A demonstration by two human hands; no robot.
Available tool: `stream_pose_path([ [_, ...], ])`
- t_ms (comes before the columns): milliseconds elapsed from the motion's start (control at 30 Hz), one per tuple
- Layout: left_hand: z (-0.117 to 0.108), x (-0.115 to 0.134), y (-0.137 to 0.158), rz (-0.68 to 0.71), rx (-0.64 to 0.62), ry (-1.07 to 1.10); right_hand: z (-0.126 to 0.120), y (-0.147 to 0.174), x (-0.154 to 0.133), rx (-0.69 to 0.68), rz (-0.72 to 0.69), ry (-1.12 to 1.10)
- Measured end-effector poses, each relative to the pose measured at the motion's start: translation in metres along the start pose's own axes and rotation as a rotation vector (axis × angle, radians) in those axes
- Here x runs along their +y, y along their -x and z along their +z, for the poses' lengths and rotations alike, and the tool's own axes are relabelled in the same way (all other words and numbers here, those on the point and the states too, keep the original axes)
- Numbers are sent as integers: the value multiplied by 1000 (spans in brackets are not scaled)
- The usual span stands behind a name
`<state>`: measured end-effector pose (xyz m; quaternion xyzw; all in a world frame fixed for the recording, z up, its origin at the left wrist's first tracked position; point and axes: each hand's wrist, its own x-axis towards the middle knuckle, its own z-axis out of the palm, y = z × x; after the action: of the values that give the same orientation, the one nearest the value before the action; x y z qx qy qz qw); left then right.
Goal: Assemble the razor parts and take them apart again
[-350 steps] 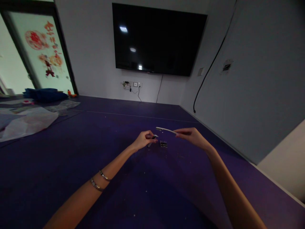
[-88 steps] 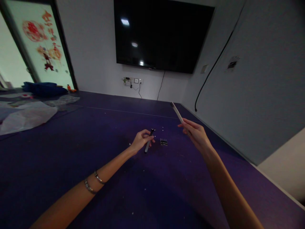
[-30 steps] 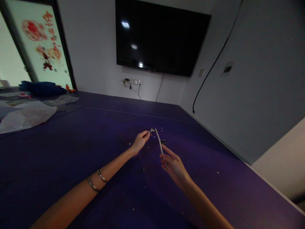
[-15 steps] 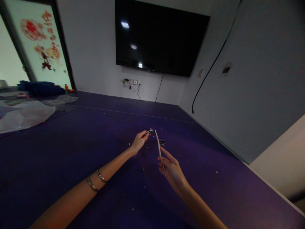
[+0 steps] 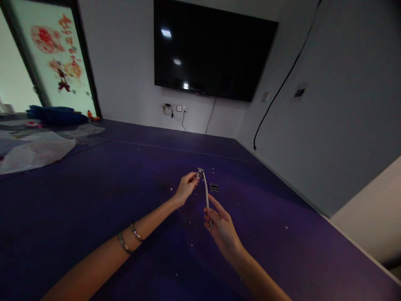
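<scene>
Right hand [image 5: 221, 225] pinches the near end of a thin white strip [image 5: 206, 194]; its long axis runs near-to-far, far tip touching the small metal tool [image 5: 199, 171] pinched by the left hand [image 5: 185, 190], just left & farther out. Small dark clip [image 5: 214, 187] lies on the purple mat [image 5: 94, 200], right of the strip.

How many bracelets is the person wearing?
2. Both bracelets sit side by side on the left forearm: one nearer the left hand, the other just behind it. The right wrist shows none; anything under the arms is hidden.
</scene>
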<state>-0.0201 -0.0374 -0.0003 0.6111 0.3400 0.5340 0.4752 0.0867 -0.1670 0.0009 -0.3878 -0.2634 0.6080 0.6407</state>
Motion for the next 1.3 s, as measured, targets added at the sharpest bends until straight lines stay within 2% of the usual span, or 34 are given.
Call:
stream_pose_path([
  [133, 3, -1, 2, -10, -28, 17, 3, -5, -4, 28, -53, -17],
  [400, 5, -2, 3, -10, 32, 29, 2, 0, 2, 32, -30, -9],
  [567, 7, -4, 5, 4, -3, 14, 6, -6, -4, 27, -59, -50],
  [767, 7, -8, 3, 19, 35, 39, 8, 0, 5, 23, -40, -38],
  [933, 8, -6, 4, 11, -7, 42, 11, -3, 3, 42, -84, -57],
  [1133, 7, -8, 3, 16, 27, 61, 9, 0, 5, 35, -58, -44],
  [1300, 9, -6, 6, 4, -2, 76, 10, -1, 0, 33, -71, -62],
])
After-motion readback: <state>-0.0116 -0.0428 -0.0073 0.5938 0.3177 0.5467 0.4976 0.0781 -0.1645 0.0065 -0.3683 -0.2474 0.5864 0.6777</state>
